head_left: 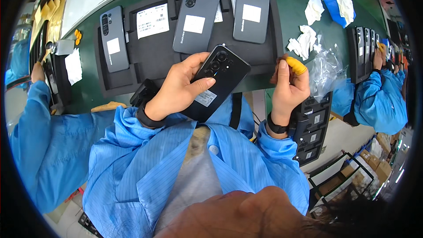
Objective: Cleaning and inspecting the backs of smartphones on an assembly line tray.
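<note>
A dark smartphone (222, 77), its camera side up and a pale label on its back, is tilted in the grip of my left hand (178, 86). My thumb lies across the back below the lenses. To the right, my right hand (291, 83) is raised with thumb and fingers pinched on a small brown scrap (277, 71), perhaps cloth. One of its fingers wears a yellow finger cot (296, 65). Beyond my hands lies a black tray (145, 55) with three grey-blue phones, a left one (114, 57), a middle one (196, 17) and a right one (251, 13).
A white printed label sheet (153, 21) lies in the tray. On the green table are crumpled white wipes (303, 42), clear plastic film (326, 70) and a blue box (335, 9) with wipes. Co-workers in blue work at left (39, 150) and right (381, 101). Another black tray (313, 128) stands below the table edge.
</note>
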Demonstrator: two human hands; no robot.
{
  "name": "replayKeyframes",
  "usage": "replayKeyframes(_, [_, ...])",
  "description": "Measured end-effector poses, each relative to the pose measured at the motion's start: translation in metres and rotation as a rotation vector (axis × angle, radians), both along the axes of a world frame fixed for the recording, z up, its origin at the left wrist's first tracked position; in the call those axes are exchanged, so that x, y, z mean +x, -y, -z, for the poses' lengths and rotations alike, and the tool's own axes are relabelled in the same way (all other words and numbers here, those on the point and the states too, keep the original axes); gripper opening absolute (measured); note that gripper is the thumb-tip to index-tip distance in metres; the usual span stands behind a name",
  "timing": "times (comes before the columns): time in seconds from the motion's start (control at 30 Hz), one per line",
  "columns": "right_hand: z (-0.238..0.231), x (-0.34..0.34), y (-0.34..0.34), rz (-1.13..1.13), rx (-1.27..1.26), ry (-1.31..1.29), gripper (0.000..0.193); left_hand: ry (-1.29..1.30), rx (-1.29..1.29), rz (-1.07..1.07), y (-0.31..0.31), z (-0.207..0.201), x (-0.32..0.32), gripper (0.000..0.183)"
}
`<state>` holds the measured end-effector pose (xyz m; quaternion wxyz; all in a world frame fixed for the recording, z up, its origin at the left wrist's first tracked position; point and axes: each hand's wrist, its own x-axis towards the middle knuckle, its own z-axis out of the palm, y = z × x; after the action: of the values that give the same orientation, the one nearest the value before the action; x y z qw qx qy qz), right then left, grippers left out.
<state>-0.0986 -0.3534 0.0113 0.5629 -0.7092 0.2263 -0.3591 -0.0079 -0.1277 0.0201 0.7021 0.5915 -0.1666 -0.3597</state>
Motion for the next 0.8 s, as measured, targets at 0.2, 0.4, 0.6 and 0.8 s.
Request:
replayKeyframes(0.2, [0.005, -0.006, -0.017, -0.171, 0.063, -0.084, 0.008, 0.009, 0.036, 0.002, -0.001, 0.003, 0.001, 0.047])
replayKeyframes(0.4, [0.011, -0.013, -0.018, -0.225, 0.175, -0.095, 0.009, 0.02, 0.05, 0.024, 0.001, -0.002, -0.001, 0.049])
replayKeyframes(0.6, [0.003, -0.011, -0.017, -0.247, 0.273, -0.066, 0.009, 0.026, 0.08, 0.044, 0.001, -0.002, 0.001, 0.05])
replayKeyframes(0.8, [-0.002, -0.01, -0.018, -0.232, 0.216, -0.065, 0.009, 0.046, 0.093, 0.051, 0.001, -0.001, 0.002, 0.049])
